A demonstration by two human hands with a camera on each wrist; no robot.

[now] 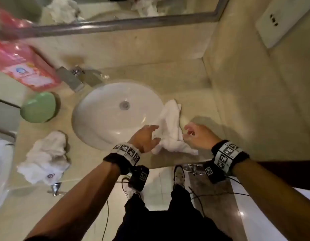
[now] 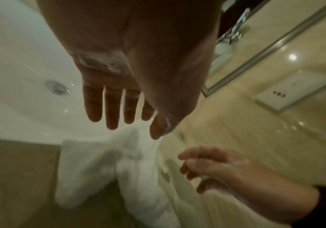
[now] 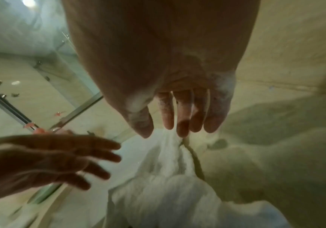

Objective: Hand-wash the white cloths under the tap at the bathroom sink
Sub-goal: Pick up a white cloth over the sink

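Nearest, both hands are hovering w/ fingers spread, soapy, gripping nothing: left hand (image 1: 147, 136) and right hand (image 1: 197, 135) either side of the cloth (image 1: 171, 129), which is lying on the counter (image 1: 194, 87), draping over the sink (image 1: 105, 110) rim. Further left, a 2nd cloth (image 1: 46, 155) is sitting crumpled; tap (image 1: 72, 78) beyond.

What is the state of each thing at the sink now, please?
Tap: no water visible.
Basin: no standing water.
Cloth at the rim: crumpled, partly in the basin.
Second cloth: crumpled on the counter.
Left hand: fingers spread, soapy.
Right hand: loosely curled, holding nothing.
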